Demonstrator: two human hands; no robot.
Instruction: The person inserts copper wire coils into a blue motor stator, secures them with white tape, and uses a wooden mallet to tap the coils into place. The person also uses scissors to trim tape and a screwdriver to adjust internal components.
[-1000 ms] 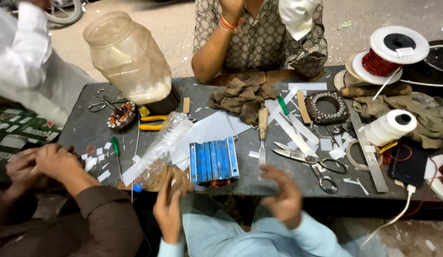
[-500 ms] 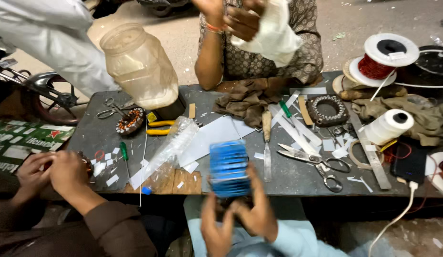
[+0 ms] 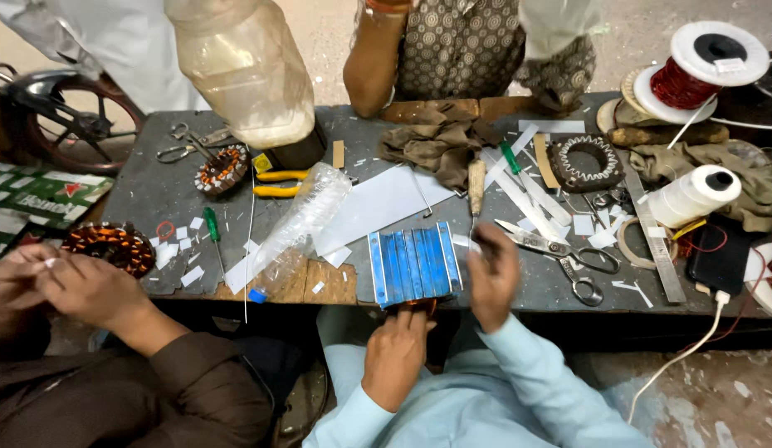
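A blue ribbed metal block (image 3: 413, 264) lies at the near edge of the dark worktable (image 3: 153, 199). My left hand (image 3: 397, 350), in a light blue sleeve, curls its fingers on the block's near edge, where something copper-coloured shows underneath. My right hand (image 3: 494, 278) is blurred with motion just right of the block, fingers loosely apart and nothing visible in them. Scissors (image 3: 560, 249) lie just right of that hand.
A co-worker in brown sleeves (image 3: 62, 286) works at left beside a copper-wound stator (image 3: 112, 247). Another person (image 3: 461, 50) sits across. On the table: plastic jar (image 3: 241, 70), crushed clear bottle (image 3: 303, 224), white sheet (image 3: 378, 207), yellow pliers (image 3: 278, 182), brown rag (image 3: 436, 141), stator ring (image 3: 585, 163), wire spools (image 3: 693, 66), charging phone (image 3: 718, 257).
The blue block was held up in both my hands half a second ago; it now rests on the table edge. My right hand has come off it to the right.
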